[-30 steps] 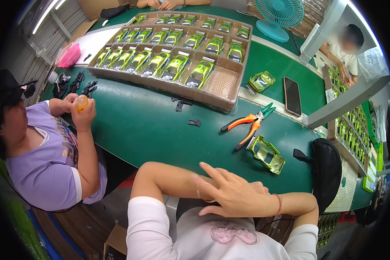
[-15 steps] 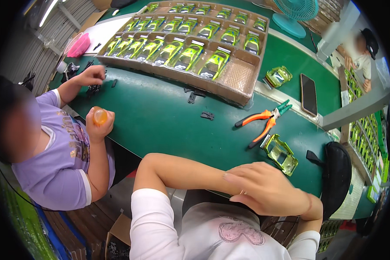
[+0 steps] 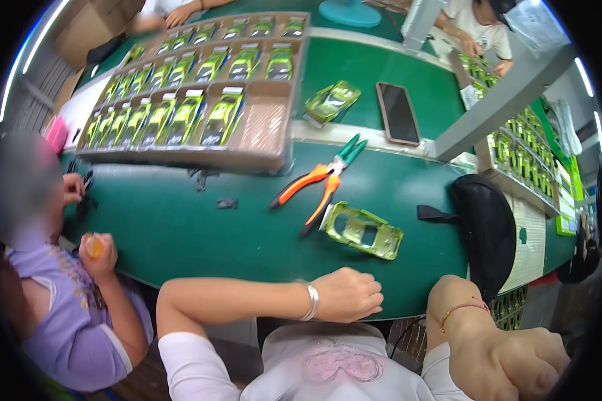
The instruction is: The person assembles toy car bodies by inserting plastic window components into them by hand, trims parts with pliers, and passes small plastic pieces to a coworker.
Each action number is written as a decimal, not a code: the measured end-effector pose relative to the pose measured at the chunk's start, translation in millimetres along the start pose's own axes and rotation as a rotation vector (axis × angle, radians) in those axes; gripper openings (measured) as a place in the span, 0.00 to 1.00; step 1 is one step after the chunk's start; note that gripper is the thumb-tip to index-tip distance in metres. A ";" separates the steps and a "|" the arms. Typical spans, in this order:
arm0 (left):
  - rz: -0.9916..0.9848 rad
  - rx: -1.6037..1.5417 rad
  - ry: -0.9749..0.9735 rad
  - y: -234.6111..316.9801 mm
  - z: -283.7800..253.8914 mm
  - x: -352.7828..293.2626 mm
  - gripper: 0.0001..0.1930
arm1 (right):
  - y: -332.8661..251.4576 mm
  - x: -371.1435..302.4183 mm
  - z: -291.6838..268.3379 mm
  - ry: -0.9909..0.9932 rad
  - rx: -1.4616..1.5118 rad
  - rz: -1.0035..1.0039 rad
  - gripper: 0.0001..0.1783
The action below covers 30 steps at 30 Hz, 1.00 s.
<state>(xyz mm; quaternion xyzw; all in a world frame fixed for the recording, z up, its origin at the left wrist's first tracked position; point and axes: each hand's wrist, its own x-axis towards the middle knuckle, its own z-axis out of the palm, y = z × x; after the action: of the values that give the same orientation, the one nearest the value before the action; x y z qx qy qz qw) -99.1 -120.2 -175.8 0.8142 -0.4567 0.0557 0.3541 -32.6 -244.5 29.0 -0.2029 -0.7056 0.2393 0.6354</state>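
My left hand (image 3: 348,295), with a silver bracelet at the wrist, rests at the near edge of the green table with its fingers curled into a loose fist. Nothing shows in it. Out at the lower right, away from the table, my right hand (image 3: 515,361) is bent in, its fingers curled and no object visible. A red cord circles that wrist. Just beyond my left hand lies a green, see-through toy car body shell (image 3: 362,230). Beside the shell are pliers (image 3: 328,177) with orange-and-black handles and green jaws, touched by neither hand.
A divided tray (image 3: 180,157) of green toy cars stands at the far left. A second car shell (image 3: 332,101) and a phone (image 3: 398,113) lie beyond the pliers. Right are a black pouch (image 3: 485,234) and a grey post (image 3: 502,100). A co-worker in purple (image 3: 80,321) sits left.
My right hand has left my left wrist, which it was covering, and swung out to the lower right. The view has turned right, and the table things appear farther left.
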 end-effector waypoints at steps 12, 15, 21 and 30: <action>0.053 0.033 -0.040 9.8 2.5 2.3 0.19 | -88.7 -23.2 -18.6 -0.654 0.147 -0.036 0.24; 0.053 0.023 -0.014 7.7 -1.8 6.6 0.21 | -67.1 -10.0 -37.1 -0.349 0.059 0.156 0.08; -0.015 0.109 0.265 11.4 -48.9 5.1 0.15 | -22.3 -62.6 -45.4 0.569 -0.824 0.806 0.09; -0.322 0.382 0.549 -31.2 -91.0 2.4 0.14 | 47.5 -174.5 -25.3 0.318 -1.233 1.044 0.15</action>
<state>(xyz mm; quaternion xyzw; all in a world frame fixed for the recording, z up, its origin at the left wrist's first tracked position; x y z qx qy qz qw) -52.2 -54.5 -123.6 0.8818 -0.1921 0.2998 0.3092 10.9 -307.3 -136.9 -0.8489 -0.4268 0.0420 0.3090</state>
